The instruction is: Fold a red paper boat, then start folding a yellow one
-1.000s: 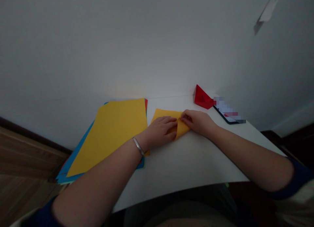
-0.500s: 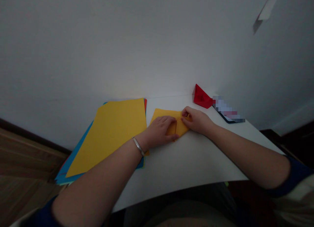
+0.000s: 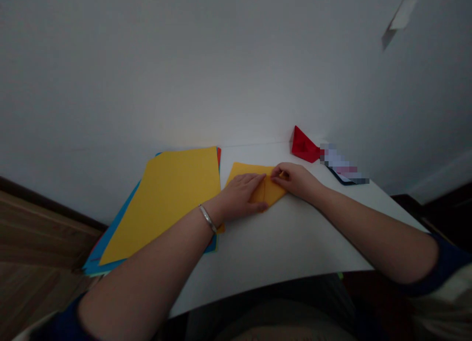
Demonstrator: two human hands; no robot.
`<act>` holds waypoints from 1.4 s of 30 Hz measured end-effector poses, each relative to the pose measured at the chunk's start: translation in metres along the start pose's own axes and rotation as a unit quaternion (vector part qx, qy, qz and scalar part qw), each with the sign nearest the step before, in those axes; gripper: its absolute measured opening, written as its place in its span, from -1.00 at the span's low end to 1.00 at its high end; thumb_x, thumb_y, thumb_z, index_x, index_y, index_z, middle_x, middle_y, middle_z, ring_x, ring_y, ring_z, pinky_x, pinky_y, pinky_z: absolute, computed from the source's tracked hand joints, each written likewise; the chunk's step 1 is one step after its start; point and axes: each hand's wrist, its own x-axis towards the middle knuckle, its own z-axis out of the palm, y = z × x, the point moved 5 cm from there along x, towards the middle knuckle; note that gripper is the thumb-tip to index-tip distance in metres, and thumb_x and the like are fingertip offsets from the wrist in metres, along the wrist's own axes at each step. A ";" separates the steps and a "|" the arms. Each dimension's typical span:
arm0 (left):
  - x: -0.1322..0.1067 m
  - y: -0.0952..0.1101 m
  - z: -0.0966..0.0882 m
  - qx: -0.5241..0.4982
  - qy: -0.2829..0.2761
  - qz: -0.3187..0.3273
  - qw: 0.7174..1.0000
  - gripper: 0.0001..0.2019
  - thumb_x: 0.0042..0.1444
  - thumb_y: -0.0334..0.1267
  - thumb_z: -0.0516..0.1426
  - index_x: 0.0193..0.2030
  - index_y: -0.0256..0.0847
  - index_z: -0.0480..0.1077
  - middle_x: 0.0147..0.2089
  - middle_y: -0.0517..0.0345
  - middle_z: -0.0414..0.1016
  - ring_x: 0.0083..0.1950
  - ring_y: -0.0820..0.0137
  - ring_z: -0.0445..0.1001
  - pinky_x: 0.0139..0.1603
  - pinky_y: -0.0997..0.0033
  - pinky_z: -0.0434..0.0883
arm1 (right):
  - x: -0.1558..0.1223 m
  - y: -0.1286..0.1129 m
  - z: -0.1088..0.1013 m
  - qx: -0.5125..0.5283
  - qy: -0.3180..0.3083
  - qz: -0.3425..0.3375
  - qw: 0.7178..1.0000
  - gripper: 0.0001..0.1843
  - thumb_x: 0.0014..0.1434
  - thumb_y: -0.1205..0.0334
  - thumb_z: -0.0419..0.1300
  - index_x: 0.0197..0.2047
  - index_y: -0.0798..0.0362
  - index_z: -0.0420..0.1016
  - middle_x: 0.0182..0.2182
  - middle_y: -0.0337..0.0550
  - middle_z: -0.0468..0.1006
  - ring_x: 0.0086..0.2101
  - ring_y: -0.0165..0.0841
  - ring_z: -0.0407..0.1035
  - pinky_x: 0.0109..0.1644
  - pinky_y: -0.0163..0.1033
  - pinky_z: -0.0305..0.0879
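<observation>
"while the left hand (image 3: 241, 193) lies on it, where is the folded yellow paper sheet (image 3: 271, 193)?"
"on the white bench (image 3: 280, 242), towards the far edge, just right of the stack of coloured paper sheets (image 3: 169, 198), yellow on top."
"and the hands?"
"left one open, fingers stretched flat, pressing the sheet down. right hand (image 3: 297, 180) curled, its fingertips pinching the sheet's upper right corner."
"anything beyond?"
"a red folded paper boat (image 3: 303, 145) by the wall, a dark phone (image 3: 344, 173) beside it, both apart from the hands."
</observation>
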 end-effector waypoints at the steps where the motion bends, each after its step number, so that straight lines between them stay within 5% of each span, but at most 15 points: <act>1: 0.000 0.000 0.000 0.002 0.000 -0.003 1.000 -0.28 0.12 0.06 0.14 0.32 -0.32 0.13 0.31 -0.20 0.24 0.32 0.07 0.21 0.33 0.06 0.14 | 0.000 -0.001 0.000 -0.007 -0.001 -0.003 1.000 -0.90 0.10 0.28 0.19 -0.31 -0.01 0.53 -0.35 -0.18 0.57 -0.38 -0.35 0.38 -0.28 -0.25 0.26; 8: -0.001 0.003 -0.001 0.003 -0.007 -0.020 1.000 -0.28 0.09 0.06 0.16 0.29 -0.36 0.17 0.33 -0.22 0.21 0.34 0.07 0.18 0.36 0.07 0.13 | -0.002 -0.008 -0.001 -0.060 -0.001 -0.060 0.996 -0.87 0.12 0.28 0.20 -0.30 0.04 0.59 -0.32 -0.11 0.55 -0.31 -0.32 0.40 -0.21 -0.23 0.28; 24: -0.002 0.004 0.000 0.058 -0.051 -0.004 0.997 -0.25 0.17 0.13 0.08 0.39 -0.25 0.08 0.39 -0.16 0.10 0.39 0.07 0.09 0.39 0.10 0.05 | -0.005 -0.012 0.001 -0.099 -0.021 -0.030 0.994 -0.78 0.20 0.22 0.14 -0.18 -0.08 0.62 -0.24 -0.15 0.51 -0.27 -0.34 0.42 -0.20 -0.25 0.29; 33: 0.000 0.006 0.001 0.074 -0.020 0.013 0.997 -0.46 0.31 -0.07 -0.05 0.35 -0.29 0.15 0.37 -0.07 0.17 0.37 0.18 0.12 0.40 0.18 0.02 | -0.012 -0.029 -0.002 -0.190 -0.043 -0.036 0.980 -0.57 0.06 -0.18 0.22 -0.17 -0.01 0.50 -0.17 -0.11 0.48 -0.19 -0.23 0.40 -0.23 -0.19 0.26; 42: 0.000 0.004 0.003 0.084 -0.026 0.016 0.996 -0.37 0.27 0.07 -0.05 0.36 -0.30 0.11 0.38 -0.09 0.16 0.39 0.17 0.08 0.40 0.17 0.00 | -0.012 -0.034 0.001 -0.222 -0.064 -0.044 0.972 -0.52 0.06 -0.19 0.20 -0.14 0.03 0.44 -0.15 -0.01 0.45 -0.18 -0.18 0.37 -0.20 -0.15 0.28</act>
